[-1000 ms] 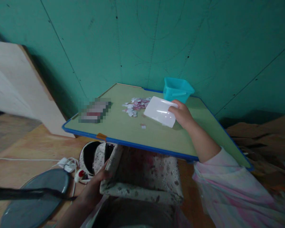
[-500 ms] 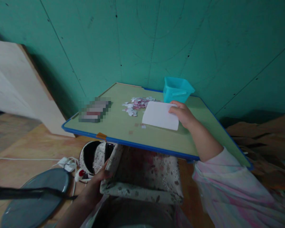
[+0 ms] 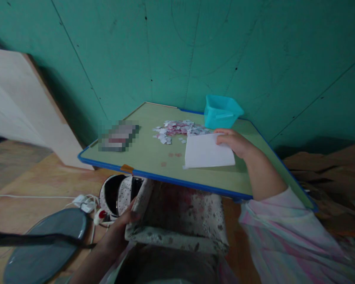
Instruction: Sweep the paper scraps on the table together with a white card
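Observation:
My right hand (image 3: 235,142) grips the right edge of a white card (image 3: 207,151) and holds it flat on the green table (image 3: 153,157). Just beyond the card lies a pile of small white and pink paper scraps (image 3: 180,129). A few stray scraps sit near the card's front left corner. My left hand (image 3: 121,227) is below the table edge, closed on the corner of a floral cushion (image 3: 177,221).
A turquoise plastic bin (image 3: 221,111) stands at the table's far right by the green wall. A blurred flat item (image 3: 118,136) lies at the table's left. On the floor are a grey round base (image 3: 44,244), white cables and a round black-and-white object (image 3: 116,193).
The white card went from tilted up to lying flat, and my right hand has slid it toward me and to the right, uncovering more scraps. My left hand has stayed put.

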The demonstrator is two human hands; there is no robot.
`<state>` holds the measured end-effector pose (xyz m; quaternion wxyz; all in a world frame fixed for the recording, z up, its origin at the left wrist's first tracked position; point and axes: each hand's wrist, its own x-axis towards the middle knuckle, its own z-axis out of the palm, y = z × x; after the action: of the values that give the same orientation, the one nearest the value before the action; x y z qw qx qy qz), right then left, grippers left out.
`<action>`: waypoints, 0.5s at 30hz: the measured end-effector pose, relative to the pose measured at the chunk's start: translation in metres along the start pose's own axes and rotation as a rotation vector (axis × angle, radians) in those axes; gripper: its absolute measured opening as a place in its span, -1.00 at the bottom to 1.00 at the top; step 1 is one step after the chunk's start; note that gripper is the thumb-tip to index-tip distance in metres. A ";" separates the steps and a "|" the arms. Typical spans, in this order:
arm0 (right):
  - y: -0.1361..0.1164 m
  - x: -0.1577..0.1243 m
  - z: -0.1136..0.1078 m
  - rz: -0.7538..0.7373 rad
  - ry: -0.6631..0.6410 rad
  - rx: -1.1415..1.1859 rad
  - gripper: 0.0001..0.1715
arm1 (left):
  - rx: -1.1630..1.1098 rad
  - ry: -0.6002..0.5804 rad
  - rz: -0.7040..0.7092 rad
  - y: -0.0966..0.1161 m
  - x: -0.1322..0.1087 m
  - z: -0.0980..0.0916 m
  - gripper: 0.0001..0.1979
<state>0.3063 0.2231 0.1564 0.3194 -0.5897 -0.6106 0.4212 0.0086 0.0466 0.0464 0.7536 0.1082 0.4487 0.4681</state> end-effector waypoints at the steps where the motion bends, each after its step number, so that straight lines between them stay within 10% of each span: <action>1: 0.000 0.001 -0.004 0.001 0.032 -0.011 -0.61 | 0.034 -0.002 0.013 0.000 0.000 0.000 -0.56; 6: 0.004 0.007 -0.016 -0.073 0.369 -0.005 -0.68 | 0.153 0.020 0.025 0.001 0.004 -0.007 -0.72; 15: 0.011 0.012 0.027 -0.109 -0.022 0.077 -0.69 | 0.097 -0.076 0.011 -0.002 0.007 -0.014 -0.49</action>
<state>0.2863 0.2309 0.1332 0.3576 -0.5383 -0.6285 0.4328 0.0002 0.0473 0.0333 0.7614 0.1646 0.4414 0.4453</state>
